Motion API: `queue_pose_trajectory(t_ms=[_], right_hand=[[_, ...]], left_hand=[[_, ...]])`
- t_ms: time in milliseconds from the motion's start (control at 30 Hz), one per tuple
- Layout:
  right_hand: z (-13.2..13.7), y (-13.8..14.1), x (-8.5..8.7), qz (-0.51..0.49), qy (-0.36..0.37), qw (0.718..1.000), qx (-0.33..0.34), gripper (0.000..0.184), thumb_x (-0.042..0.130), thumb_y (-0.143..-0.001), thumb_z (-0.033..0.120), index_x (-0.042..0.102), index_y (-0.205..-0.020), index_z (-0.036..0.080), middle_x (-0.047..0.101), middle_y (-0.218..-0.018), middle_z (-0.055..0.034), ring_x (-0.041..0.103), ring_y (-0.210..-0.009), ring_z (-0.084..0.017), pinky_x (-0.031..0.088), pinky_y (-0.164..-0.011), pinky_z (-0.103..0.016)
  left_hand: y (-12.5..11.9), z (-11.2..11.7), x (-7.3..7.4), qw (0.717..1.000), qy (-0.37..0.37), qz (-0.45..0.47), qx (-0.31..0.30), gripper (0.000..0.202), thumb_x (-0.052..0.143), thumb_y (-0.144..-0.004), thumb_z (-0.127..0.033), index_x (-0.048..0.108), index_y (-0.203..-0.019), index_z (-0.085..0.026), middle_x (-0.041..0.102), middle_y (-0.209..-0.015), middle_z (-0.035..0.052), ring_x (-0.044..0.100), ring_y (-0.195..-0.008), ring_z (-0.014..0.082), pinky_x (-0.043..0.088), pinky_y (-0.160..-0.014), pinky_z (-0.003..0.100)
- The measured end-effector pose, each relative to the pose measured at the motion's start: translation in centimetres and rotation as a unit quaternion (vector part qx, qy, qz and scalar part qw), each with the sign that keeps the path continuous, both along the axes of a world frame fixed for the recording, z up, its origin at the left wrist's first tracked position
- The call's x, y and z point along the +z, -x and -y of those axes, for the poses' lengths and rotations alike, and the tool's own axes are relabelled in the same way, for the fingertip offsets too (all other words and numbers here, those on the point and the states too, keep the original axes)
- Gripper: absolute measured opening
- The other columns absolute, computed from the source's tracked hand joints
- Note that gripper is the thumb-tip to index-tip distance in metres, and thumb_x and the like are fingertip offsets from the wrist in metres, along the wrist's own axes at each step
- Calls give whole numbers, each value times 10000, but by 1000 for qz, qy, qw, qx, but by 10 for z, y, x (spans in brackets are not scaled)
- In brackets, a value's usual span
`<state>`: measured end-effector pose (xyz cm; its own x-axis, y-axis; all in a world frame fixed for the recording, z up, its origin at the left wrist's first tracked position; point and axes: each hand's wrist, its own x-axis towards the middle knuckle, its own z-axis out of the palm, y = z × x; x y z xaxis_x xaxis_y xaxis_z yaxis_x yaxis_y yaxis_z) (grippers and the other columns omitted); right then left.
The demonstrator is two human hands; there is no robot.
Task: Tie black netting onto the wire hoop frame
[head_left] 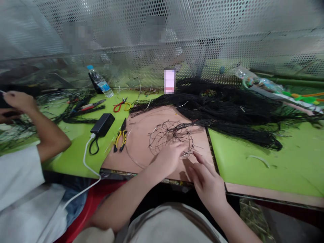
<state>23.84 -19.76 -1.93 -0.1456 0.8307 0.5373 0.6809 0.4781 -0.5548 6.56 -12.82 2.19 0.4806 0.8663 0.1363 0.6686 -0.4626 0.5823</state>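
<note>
A black knotted net [162, 135] lies spread in a rough round on the pinkish board [141, 118], its gathered strands running off to the right. My left hand [173, 155] is at the net's near edge, its fingers bent down and closed on the mesh; the fingertips are partly blurred. Just right of it is my right hand [207, 180], its index finger stretched toward the net's edge and its thumb apart from it. I make out nothing held between them. A thin clear line [130, 155] curves over the board to the left.
Black-and-yellow pliers [120, 136] lie left of the net, near a black adapter [102, 125] with a white cable. Red-and-yellow pliers [123, 105], a water bottle [102, 82] and a phone [169, 81] stand farther back. A big black net heap [227, 101] spreads right. A co-worker's arm [48, 131] is left.
</note>
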Motion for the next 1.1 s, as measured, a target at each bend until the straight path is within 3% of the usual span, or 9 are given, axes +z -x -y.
queue_pose_trajectory(t_ms=[200,400,600,867,1100], right_hand=[[7,-5,-5,17,-12,1000,4,125,587,-924,164,648,-1007,234,611,-1397,-116,664,-1184,-273,579,-991,-421],[10,-11,-7,15,-12,1000,6,130,577,-932,169,656,-1014,231,622,-1383,-115,661,-1193,-261,592,-980,-388],[10,-11,-5,25,-11,1000,6,140,575,-933,152,648,-1030,221,639,-1354,-128,662,-1191,-256,591,-981,-387],[10,-12,-8,33,-5,999,14,132,568,-937,151,628,-1030,224,624,-1372,-125,638,-1226,-260,578,-997,-392],[9,-12,-10,19,6,1000,17,103,580,-933,154,621,-1004,217,626,-1366,-135,643,-1217,-258,584,-971,-383]], left_hand=[[-5,-14,16,985,2,-159,-63,196,518,-936,-117,706,-942,-172,739,-919,64,704,-859,231,535,-759,331],[-9,-23,21,950,-77,-276,-125,169,519,-936,-152,680,-988,-151,713,-889,97,703,-801,260,527,-696,358],[-2,-32,16,952,-113,-248,-136,186,503,-946,-162,664,-1038,-175,675,-953,72,675,-774,214,496,-652,309],[-1,-35,15,968,-60,-214,-115,172,618,-922,-251,664,-1074,-187,665,-1047,54,667,-837,200,495,-712,306],[2,-35,17,986,-6,-109,-123,237,479,-957,-116,682,-1058,-184,667,-1037,43,638,-876,165,485,-792,282]])
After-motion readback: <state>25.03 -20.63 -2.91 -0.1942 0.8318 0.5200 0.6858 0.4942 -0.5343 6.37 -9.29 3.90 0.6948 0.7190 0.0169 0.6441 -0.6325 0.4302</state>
